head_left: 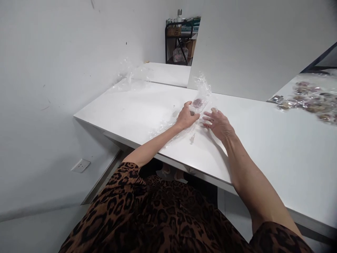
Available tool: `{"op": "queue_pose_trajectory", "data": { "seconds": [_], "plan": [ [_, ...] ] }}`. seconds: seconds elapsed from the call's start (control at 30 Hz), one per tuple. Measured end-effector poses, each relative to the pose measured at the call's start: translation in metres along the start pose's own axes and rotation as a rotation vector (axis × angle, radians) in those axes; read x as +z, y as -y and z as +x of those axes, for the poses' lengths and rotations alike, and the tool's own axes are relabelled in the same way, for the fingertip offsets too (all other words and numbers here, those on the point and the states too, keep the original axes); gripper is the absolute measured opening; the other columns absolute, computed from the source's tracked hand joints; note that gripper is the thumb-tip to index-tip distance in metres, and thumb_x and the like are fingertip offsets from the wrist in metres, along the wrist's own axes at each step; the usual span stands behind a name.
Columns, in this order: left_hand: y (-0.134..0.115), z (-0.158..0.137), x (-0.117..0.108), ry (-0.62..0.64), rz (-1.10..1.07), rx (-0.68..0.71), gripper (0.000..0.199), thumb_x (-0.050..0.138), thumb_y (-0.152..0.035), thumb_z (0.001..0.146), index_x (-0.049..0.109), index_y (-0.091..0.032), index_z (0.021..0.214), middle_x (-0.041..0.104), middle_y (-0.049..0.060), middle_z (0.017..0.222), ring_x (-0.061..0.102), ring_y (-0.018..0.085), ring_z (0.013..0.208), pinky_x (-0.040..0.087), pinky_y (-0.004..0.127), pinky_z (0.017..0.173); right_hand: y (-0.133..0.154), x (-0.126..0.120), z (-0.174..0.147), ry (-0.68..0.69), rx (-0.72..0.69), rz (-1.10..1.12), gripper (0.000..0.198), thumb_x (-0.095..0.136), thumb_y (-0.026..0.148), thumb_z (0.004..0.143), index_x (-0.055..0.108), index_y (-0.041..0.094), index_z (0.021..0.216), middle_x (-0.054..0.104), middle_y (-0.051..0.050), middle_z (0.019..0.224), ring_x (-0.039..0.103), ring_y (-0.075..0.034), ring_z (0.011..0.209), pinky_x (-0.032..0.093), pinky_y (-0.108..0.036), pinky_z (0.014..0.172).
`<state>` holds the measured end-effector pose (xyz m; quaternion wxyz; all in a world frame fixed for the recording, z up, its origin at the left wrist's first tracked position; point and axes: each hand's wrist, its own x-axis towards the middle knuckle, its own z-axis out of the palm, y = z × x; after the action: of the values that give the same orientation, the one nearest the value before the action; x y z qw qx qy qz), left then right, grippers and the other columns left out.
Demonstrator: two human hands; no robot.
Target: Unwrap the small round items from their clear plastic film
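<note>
A round purple-pink piece point(198, 103) sits inside a clear plastic bag point(204, 86), whose crumpled end rises away from me. My left hand point(186, 117) is closed on the near left edge of this bag, its thumb pointing right and its index finger at the bag's left side. Just right of the bag, my right hand point(218, 123) is open, fingers apart and pointing left. Whether its fingertips touch the plastic I cannot tell. Loose clear plastic film point(163, 129) lies under and beside my left hand.
The white table point(263, 151) meets a wall at the left. More crumpled clear film point(129, 79) lies at its far left corner. Several wrapped round pieces point(313, 100) are piled at the right. A tall white panel point(244, 45) stands behind, near a black shelf rack point(166, 44).
</note>
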<state>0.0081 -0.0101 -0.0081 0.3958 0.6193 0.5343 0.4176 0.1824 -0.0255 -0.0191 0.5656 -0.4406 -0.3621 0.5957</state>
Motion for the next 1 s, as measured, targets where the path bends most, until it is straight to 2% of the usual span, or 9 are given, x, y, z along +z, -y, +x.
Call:
{"op": "queue_pose_trajectory", "data": {
  "seconds": [0.13, 0.27, 0.43, 0.53, 0.63, 0.7, 0.8, 0.9, 1.0],
  "plan": [
    [-0.004, -0.013, 0.002, -0.044, -0.354, -0.106, 0.079, 0.083, -0.032, 0.078, 0.046, -0.022, 0.147, 0.067, 0.002, 0.096, 0.063, 0.017, 0.088, 0.049, 0.032, 0.092, -0.009, 0.008, -0.006, 0.065, -0.091, -0.113, 0.051, 0.098, 0.053, 0.053, 0.067, 0.020, 0.077, 0.068, 0.000, 0.079, 0.062, -0.011, 0.071, 0.053, -0.022, 0.060],
    [-0.007, -0.019, 0.001, 0.018, -0.866, -0.306, 0.040, 0.080, -0.031, 0.083, 0.061, -0.020, 0.116, 0.065, -0.001, 0.086, 0.063, 0.011, 0.071, 0.053, 0.026, 0.080, -0.005, 0.011, -0.011, -0.040, -0.311, -0.055, 0.047, 0.091, 0.058, 0.064, 0.063, 0.021, 0.073, 0.072, 0.000, 0.080, 0.064, -0.010, 0.066, 0.054, -0.022, 0.060],
    [-0.010, -0.027, -0.004, 0.123, -1.143, -0.479, 0.005, 0.059, -0.019, 0.095, 0.060, -0.015, 0.092, 0.064, 0.002, 0.074, 0.065, 0.013, 0.065, 0.056, 0.028, 0.076, 0.015, 0.026, -0.020, -0.114, -0.491, -0.131, 0.043, 0.082, 0.055, 0.079, 0.056, 0.020, 0.077, 0.074, -0.001, 0.081, 0.066, -0.011, 0.059, 0.053, -0.024, 0.055],
    [-0.010, -0.032, -0.009, 0.119, -1.158, -0.557, 0.013, 0.052, -0.004, 0.091, 0.060, -0.013, 0.087, 0.058, 0.000, 0.067, 0.057, 0.010, 0.058, 0.054, 0.026, 0.072, 0.036, 0.038, -0.023, -0.111, -0.595, -0.147, 0.037, 0.075, 0.048, 0.086, 0.051, 0.020, 0.080, 0.074, -0.003, 0.080, 0.067, -0.012, 0.053, 0.051, -0.024, 0.052],
    [-0.009, -0.037, -0.016, 0.130, -1.161, -0.600, 0.018, 0.054, 0.001, 0.087, 0.059, -0.013, 0.097, 0.060, 0.002, 0.075, 0.061, 0.012, 0.063, 0.057, 0.027, 0.072, 0.063, 0.046, -0.021, -0.069, -0.684, -0.199, 0.032, 0.072, 0.043, 0.086, 0.049, 0.021, 0.082, 0.074, -0.003, 0.076, 0.064, -0.014, 0.045, 0.046, -0.024, 0.043],
    [-0.008, -0.042, -0.022, 0.132, -1.166, -0.624, 0.024, 0.059, -0.010, 0.091, 0.057, -0.014, 0.115, 0.063, 0.008, 0.093, 0.067, 0.016, 0.073, 0.061, 0.032, 0.074, 0.082, 0.049, -0.019, -0.028, -0.726, -0.261, 0.033, 0.073, 0.044, 0.084, 0.049, 0.021, 0.081, 0.074, -0.003, 0.073, 0.063, -0.014, 0.043, 0.042, -0.024, 0.039],
    [-0.010, -0.048, -0.029, 0.183, -1.116, -0.579, 0.059, 0.073, -0.043, 0.088, 0.050, -0.021, 0.138, 0.056, 0.019, 0.132, 0.070, 0.027, 0.095, 0.064, 0.041, 0.076, 0.110, 0.053, -0.020, 0.079, -0.741, -0.403, 0.039, 0.078, 0.047, 0.081, 0.050, 0.021, 0.075, 0.073, -0.005, 0.074, 0.066, -0.015, 0.048, 0.047, -0.025, 0.042],
    [-0.021, -0.050, -0.031, 0.305, -0.978, -0.460, 0.077, 0.084, -0.057, 0.073, 0.054, -0.025, 0.136, 0.049, 0.021, 0.146, 0.066, 0.035, 0.110, 0.064, 0.042, 0.074, 0.127, 0.063, -0.032, 0.230, -0.686, -0.615, 0.041, 0.081, 0.047, 0.082, 0.055, 0.018, 0.071, 0.075, -0.006, 0.077, 0.067, -0.013, 0.053, 0.053, -0.025, 0.050],
    [-0.035, -0.047, -0.025, 0.385, -0.858, -0.403, 0.063, 0.088, -0.046, 0.070, 0.058, -0.022, 0.121, 0.056, 0.019, 0.138, 0.063, 0.036, 0.113, 0.064, 0.042, 0.075, 0.132, 0.077, -0.046, 0.352, -0.596, -0.721, 0.040, 0.081, 0.049, 0.084, 0.060, 0.017, 0.071, 0.076, -0.007, 0.080, 0.068, -0.013, 0.055, 0.055, -0.025, 0.053]
  ]
}}
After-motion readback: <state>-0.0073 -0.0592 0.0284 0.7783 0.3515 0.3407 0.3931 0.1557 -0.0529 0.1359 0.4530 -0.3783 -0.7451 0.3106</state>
